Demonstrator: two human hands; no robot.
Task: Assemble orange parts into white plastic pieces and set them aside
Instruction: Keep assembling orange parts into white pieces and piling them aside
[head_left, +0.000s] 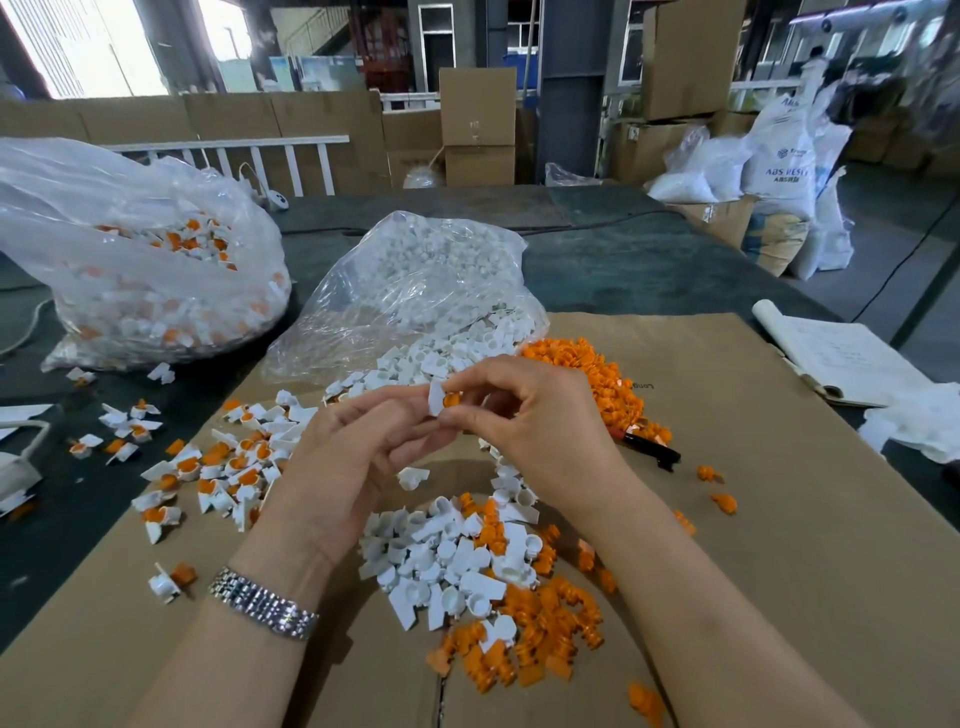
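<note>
Orange against white, the small orange part (452, 400) sat pinched in the right hand (524, 431), pressed to the white piece (435, 399) that the left hand (358, 447) gripped in curled fingertips. Both were held up above the near loose pile (467, 566) on the cardboard (753, 519). A skewed push could have jammed the part or flicked it away into the far orange heap (597, 384).
</note>
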